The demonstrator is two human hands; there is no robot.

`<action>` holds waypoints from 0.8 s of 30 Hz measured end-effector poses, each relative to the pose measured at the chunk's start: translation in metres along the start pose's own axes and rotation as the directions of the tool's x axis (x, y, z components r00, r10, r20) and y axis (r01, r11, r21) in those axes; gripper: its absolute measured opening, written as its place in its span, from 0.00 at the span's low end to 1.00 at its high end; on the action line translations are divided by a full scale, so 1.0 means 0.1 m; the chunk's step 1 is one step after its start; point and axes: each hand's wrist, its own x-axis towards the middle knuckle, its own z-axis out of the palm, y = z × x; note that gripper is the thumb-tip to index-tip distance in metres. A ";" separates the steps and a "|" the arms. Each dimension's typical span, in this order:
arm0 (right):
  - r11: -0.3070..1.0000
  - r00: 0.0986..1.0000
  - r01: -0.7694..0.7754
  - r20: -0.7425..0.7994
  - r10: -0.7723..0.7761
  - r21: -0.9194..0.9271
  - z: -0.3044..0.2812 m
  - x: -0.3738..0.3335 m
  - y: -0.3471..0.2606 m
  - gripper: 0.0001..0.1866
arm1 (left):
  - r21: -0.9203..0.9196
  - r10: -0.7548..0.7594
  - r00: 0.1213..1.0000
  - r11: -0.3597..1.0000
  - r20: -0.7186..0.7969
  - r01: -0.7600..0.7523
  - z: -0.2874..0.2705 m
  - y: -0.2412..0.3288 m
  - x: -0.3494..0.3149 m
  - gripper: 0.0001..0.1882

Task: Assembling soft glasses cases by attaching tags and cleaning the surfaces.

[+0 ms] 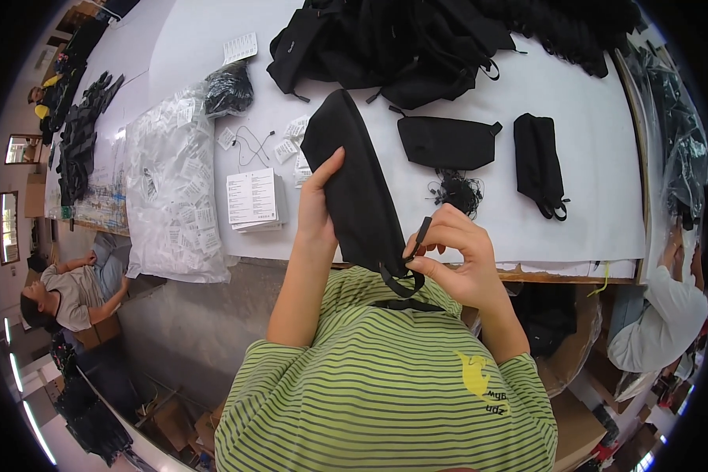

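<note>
My left hand (316, 206) is closed round the middle of a long black fabric pouch (355, 177), its thumb lying across the front. The pouch is tilted above the table's front edge, its lower end toward me with a black loop (402, 288) hanging from it. At that lower end my right hand (466, 256) pinches a small black zipper pull (422, 233) between thumb and fingers. A second black pouch (447, 143) and a third black pouch (539, 161) lie on the white table beyond my right hand. A tangle of thin black strings (458, 193) sits beside the second pouch.
Black pouches (401, 47) are heaped at the far side. To the left stand a stack of white printed cards (253, 200), loose tags (287, 145) and a large clear bag of white labels (173, 189). One person (79, 291) sits at left; another person (661, 315) is at right.
</note>
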 end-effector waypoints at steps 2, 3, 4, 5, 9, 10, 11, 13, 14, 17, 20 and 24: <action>0.999 1.000 -0.024 -0.005 0.024 0.022 0.00 -0.01 0.02 0.06 | 0.001 -0.003 1.000 1.000 -0.016 0.003 -0.02 0.00 0.01 0.12; 1.000 0.999 -0.013 0.033 0.012 0.021 -0.02 -0.03 0.06 0.07 | 0.007 0.005 1.000 1.000 -0.004 -0.005 -0.05 0.01 0.02 0.12; 1.000 0.998 -0.001 0.071 -0.001 0.020 -0.03 -0.05 0.08 0.08 | 0.014 0.015 1.000 1.000 0.009 -0.015 -0.06 0.02 0.03 0.12; 1.000 0.997 -0.001 0.072 0.000 0.020 -0.02 -0.04 0.07 0.08 | 0.013 0.015 1.000 1.000 0.008 -0.015 -0.06 0.02 0.04 0.12; 0.931 0.967 0.051 -0.213 -0.136 -0.362 -0.02 -0.01 0.01 0.21 | 0.134 0.191 0.959 0.977 -0.210 -0.165 0.04 0.00 0.04 0.15; 0.831 0.954 0.121 -0.169 -0.248 -0.543 -0.03 -0.02 -0.01 0.24 | 0.124 0.200 0.949 0.977 -0.243 -0.174 0.07 -0.02 0.03 0.16; 0.739 0.953 0.203 -0.042 -0.299 -0.642 0.03 -0.01 -0.03 0.27 | 0.083 0.139 0.968 0.989 -0.210 -0.124 0.06 -0.06 0.02 0.18; 0.641 0.956 0.228 0.043 -0.290 -0.733 0.10 0.01 0.07 0.29 | 0.046 0.049 0.984 0.998 -0.173 -0.042 0.11 -0.14 -0.04 0.19; 0.532 0.954 0.261 0.132 -0.268 -0.806 0.11 0.03 0.10 0.31 | 0.008 -0.036 0.990 0.999 -0.136 0.038 0.12 -0.17 -0.08 0.19; 0.718 0.968 0.208 0.035 -0.248 -0.664 -0.08 0.09 0.19 0.34 | 0.128 -0.036 0.993 0.990 -0.108 0.050 0.07 -0.20 -0.20 0.19; 0.909 0.983 0.108 -0.093 -0.158 -0.402 -0.21 0.10 0.19 0.33 | 0.427 0.160 0.986 0.895 -0.039 -0.129 -0.06 -0.15 -0.21 0.23; 0.996 0.973 -0.069 -0.218 0.080 0.058 -0.25 0.06 0.19 0.23 | 0.783 0.406 0.839 0.356 0.362 -0.510 -0.10 0.09 -0.27 0.38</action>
